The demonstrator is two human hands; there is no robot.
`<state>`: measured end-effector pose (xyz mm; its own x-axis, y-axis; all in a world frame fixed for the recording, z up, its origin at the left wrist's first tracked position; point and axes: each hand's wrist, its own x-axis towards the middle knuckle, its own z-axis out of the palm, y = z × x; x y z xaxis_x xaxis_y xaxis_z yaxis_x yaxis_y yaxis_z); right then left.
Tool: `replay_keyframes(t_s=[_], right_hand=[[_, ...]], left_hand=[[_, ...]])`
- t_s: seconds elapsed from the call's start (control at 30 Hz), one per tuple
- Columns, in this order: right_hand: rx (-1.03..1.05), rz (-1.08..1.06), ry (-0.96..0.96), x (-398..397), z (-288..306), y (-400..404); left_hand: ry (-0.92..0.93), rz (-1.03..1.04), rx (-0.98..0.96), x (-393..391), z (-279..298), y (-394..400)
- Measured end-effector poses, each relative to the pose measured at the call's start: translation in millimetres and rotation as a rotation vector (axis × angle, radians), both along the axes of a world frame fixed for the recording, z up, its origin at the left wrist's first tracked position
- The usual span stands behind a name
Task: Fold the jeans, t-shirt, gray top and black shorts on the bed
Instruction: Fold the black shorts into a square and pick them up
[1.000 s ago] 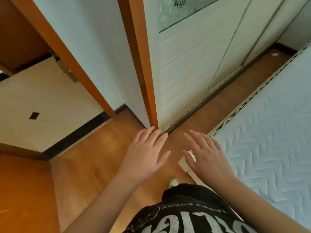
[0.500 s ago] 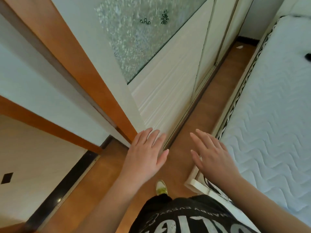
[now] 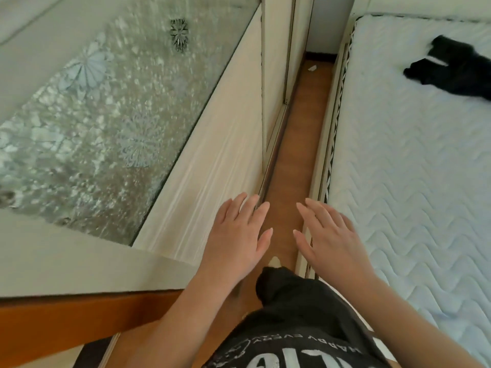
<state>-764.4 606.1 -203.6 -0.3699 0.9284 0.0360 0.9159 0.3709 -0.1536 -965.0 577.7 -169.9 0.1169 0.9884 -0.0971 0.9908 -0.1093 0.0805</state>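
1. We see both hands held out palm-down at lower centre of the frame, fingers straight and slightly spread, nothing held: left hand (image 3: 239,236), right hand (image 3: 328,236).
2. They hover apart over a narrow strip of wooden floor (image 3: 293,144), touching nothing we can see.
3. The bed (image 3: 414,166), bare quilted white mattress, fills the right side of the frame.
4. A black garment (image 3: 462,71) lies crumpled on the mattress at upper right, partly cut off by the frame edge, well away from both hands. We can't tell if it's the black shorts.
5. A white wardrobe (image 3: 212,160) with a patterned glass panel (image 3: 106,123) takes up the left side.
6. Black printed shirt (image 3: 305,330) on the person at bottom centre.
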Motion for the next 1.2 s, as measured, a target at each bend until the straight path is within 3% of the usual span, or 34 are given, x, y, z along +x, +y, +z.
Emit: replay_keyframes(t_s=[0.37, 0.57, 0.9, 1.2], right_hand=[[-0.161, -0.07, -0.036, 25.8, 2.8, 176.6], [-0.188, -0.076, -0.049, 49.9, 21.3, 261.6], [-0.122, -0.304, 0.054, 108.6, 39.2, 366.1], [-0.076, -0.572, 0.076, 164.3, 26.4, 499.3]], left_hand=[[-0.094, 0.009, -0.105, 24.2, -32.4, 177.8], [-0.077, -0.052, -0.021, 43.5, -11.9, 275.3], [-0.109, -0.316, 0.107, 108.8, 12.8, 436.8], [-0.098, -0.564, 0.068, 167.9, -19.6, 645.4]])
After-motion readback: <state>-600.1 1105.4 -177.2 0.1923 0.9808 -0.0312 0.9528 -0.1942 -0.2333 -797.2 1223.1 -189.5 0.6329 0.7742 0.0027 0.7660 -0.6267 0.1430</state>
